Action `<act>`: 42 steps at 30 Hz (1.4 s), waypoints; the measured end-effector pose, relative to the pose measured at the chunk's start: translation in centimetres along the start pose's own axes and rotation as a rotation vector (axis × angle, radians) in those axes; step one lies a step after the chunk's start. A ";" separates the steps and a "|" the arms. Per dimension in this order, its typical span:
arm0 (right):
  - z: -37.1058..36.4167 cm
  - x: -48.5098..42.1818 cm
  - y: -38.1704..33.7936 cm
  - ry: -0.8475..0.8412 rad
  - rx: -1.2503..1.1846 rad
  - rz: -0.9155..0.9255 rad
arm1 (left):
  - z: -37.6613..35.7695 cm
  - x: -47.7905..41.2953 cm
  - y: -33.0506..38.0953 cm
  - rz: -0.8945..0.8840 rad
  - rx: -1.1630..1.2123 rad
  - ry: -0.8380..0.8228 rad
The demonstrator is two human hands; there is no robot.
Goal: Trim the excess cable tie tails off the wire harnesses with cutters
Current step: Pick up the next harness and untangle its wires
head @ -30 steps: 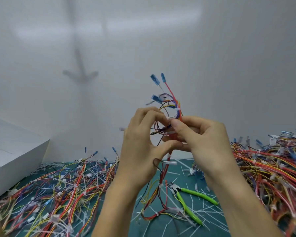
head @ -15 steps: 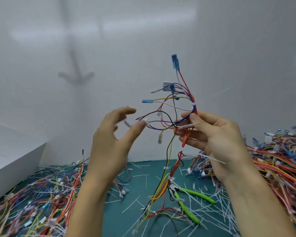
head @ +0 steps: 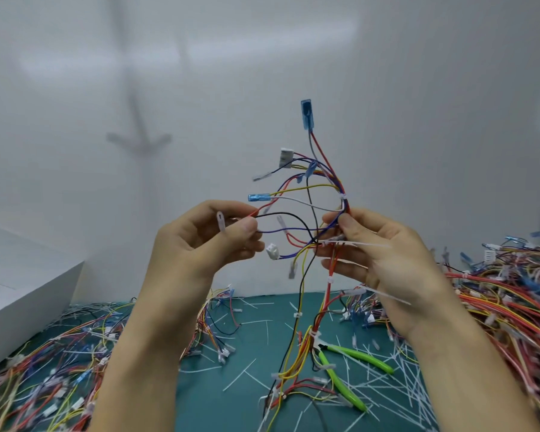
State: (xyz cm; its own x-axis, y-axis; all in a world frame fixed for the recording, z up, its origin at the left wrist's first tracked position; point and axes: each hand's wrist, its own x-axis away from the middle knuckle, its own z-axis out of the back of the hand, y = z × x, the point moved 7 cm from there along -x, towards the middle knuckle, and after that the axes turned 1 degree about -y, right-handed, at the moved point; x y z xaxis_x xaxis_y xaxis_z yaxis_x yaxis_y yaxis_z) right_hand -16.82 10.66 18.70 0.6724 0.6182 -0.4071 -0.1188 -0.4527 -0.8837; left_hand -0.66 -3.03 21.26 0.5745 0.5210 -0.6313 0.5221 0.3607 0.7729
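I hold one wire harness (head: 323, 194) up in front of the white wall, its lower end trailing down to the mat. My right hand (head: 384, 254) pinches the bundle where a white cable tie tail (head: 367, 244) sticks out to the right. My left hand (head: 200, 241) pinches a branch of loose wires with a clear terminal (head: 220, 221) between thumb and fingers. The green-handled cutters (head: 351, 374) lie on the green mat below, touched by neither hand.
Heaps of harnesses lie on the mat at the left (head: 50, 363) and the right (head: 508, 300). Cut white tie tails (head: 396, 391) litter the green mat (head: 219, 403). A white box (head: 22, 291) stands at the left edge.
My hands moved apart, spreading the harness branches. The left hand opened half a second ago and now pinches a wire branch again. The harness sits higher than before.
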 end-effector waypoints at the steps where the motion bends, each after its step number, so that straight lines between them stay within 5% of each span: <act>1: 0.0 0.0 0.1 0.008 0.002 0.000 | -0.1 0.1 0.2 -0.008 -0.001 -0.020; 10: 0.4 -0.1 0.2 0.019 -0.024 0.008 | -0.9 0.5 1.1 -0.045 -0.023 -0.089; 16: 0.7 -0.2 0.1 0.031 -0.114 0.011 | -0.2 0.1 -1.1 0.102 -0.103 -0.024; 22: 1.2 -0.3 0.1 0.074 -0.225 0.006 | -2.4 1.8 -6.0 0.414 -0.552 -0.521; 26: 1.2 -0.4 0.4 0.106 -0.316 -0.007 | -4.8 2.7 -7.6 0.435 -0.676 -0.756; 34: 1.5 -0.4 0.7 0.182 -0.449 -0.035 | -3.6 2.7 -8.6 0.461 -0.670 -0.782; 42: 2.5 -0.4 0.8 0.229 -0.530 -0.071 | -1.8 1.4 -6.6 0.344 -0.462 -0.579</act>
State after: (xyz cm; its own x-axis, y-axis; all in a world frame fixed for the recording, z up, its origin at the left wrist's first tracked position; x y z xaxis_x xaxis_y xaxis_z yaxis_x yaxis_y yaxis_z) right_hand -19.03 11.66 17.58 0.8134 0.5306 -0.2384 0.2748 -0.7117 -0.6465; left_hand -4.38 -3.27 15.39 0.9561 0.2238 -0.1893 0.0170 0.6023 0.7981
